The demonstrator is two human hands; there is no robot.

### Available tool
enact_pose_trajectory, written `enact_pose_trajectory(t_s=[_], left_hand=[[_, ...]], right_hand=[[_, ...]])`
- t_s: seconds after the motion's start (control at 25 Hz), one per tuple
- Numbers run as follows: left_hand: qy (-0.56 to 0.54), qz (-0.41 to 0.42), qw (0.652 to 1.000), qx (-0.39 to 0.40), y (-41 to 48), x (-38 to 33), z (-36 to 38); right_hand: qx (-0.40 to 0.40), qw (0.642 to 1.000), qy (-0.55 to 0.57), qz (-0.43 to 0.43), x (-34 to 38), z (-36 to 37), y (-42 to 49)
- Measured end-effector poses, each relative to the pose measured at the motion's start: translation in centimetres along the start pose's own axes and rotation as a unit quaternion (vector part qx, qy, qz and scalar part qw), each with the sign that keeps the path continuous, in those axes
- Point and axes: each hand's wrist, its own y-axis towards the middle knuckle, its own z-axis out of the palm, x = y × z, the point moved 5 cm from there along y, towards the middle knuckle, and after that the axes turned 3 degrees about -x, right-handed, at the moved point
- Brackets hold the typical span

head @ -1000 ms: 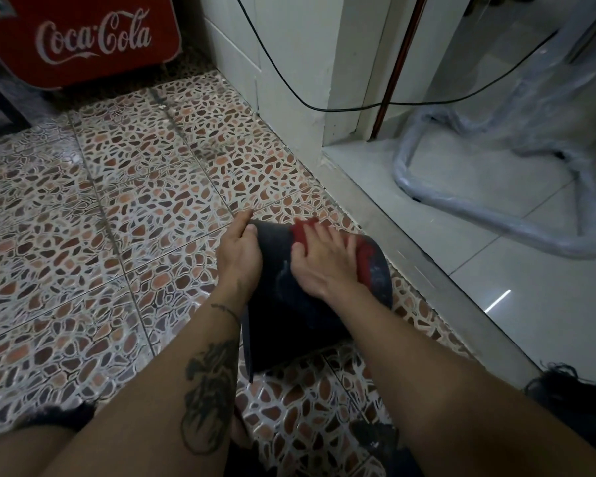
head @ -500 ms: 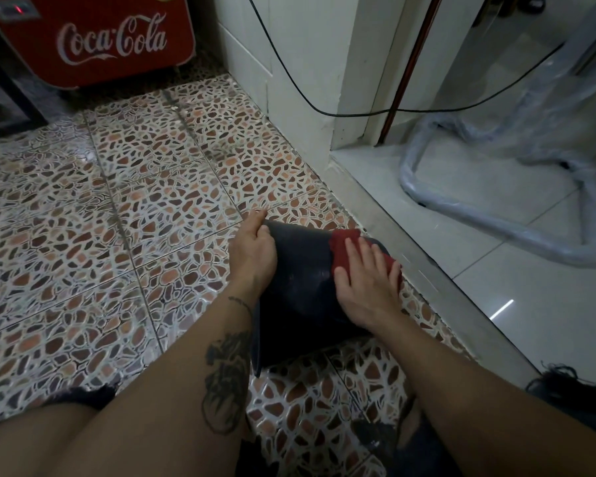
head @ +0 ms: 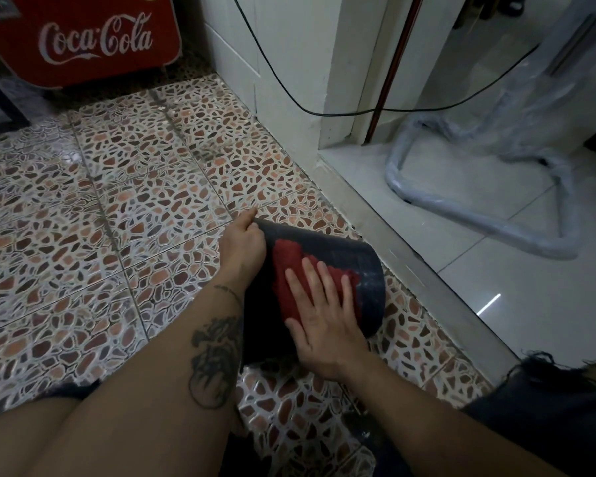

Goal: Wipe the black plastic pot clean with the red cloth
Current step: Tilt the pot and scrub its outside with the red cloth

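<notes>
The black plastic pot [head: 344, 251] lies on its side on the pebble-patterned floor, its base end pointing right. My left hand [head: 243, 244] grips the pot's left edge, thumb stretched along the rim. The red cloth [head: 289, 266] is spread over the pot's upper side. My right hand [head: 320, 315] lies flat on the cloth with fingers together, pressing it against the pot. The pot's lower part is hidden behind my forearms.
A red Coca-Cola cooler [head: 83, 39] stands at the back left. A white wall corner [head: 289, 80] with a hanging black cable [head: 289, 98] rises behind. A metal threshold [head: 410, 256] runs right of the pot; a plastic-wrapped tube frame [head: 479, 215] lies on white tiles.
My right hand and the cloth slid from the pot's right end back toward the middle and nearer me. More of the cloth now shows. The left hand kept its grip.
</notes>
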Motion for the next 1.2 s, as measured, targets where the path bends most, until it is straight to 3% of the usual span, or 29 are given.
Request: enact_pose_trajectory(t_s=[0.24,0.4,0.56,0.68,0.8,0.92,1.2], left_hand=[[0.007,0.035,0.999,0.015,-0.2,0.0,0.0],[-0.025,0.044,0.998,0.037,0.0,0.2,0.0],[-0.043,0.030,0.998,0.028,-0.1,0.5,0.0],[-0.023,0.017,1.000,0.009,0.2,0.6,0.1],[0.003,0.000,1.000,0.000,0.5,0.1,0.3],[0.039,0.004,0.999,-0.002,0.3,-0.3,0.5],[0.050,0.045,0.998,-0.008,-0.6,-0.7,0.4]], right_hand=[[0.028,0.997,0.025,0.064,-0.5,0.0,0.5],[0.015,0.987,0.086,0.133,-0.1,-0.9,6.4],[0.053,0.979,0.091,0.173,-0.5,-2.0,12.2],[0.010,0.985,0.074,0.157,-0.1,-1.9,11.9],[-0.063,0.992,0.076,0.084,0.8,-0.9,5.4],[-0.077,0.994,0.059,0.054,-1.2,0.9,-0.8],[-0.034,0.949,0.087,0.302,-10.5,-1.0,5.3]])
